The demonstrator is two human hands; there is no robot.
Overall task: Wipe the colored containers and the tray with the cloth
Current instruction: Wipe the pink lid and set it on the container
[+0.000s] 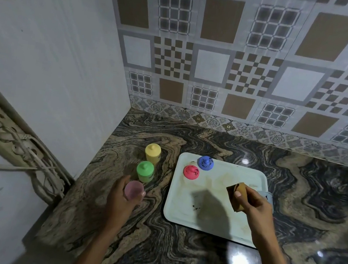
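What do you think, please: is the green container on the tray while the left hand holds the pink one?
Not quite: the head view shows the green container on the counter, left of the tray, while the left hand holds the pink container.

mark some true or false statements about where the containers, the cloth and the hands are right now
1. The red container and the blue container stand on the tray. True.
2. The yellow container stands on the tray. False: it stands on the countertop, left of the tray.
3. The right hand holds the brown cloth. True.
4. The left hand is empty. False: it holds the pink container.
5. The green container lies on its side. False: it stands upright.
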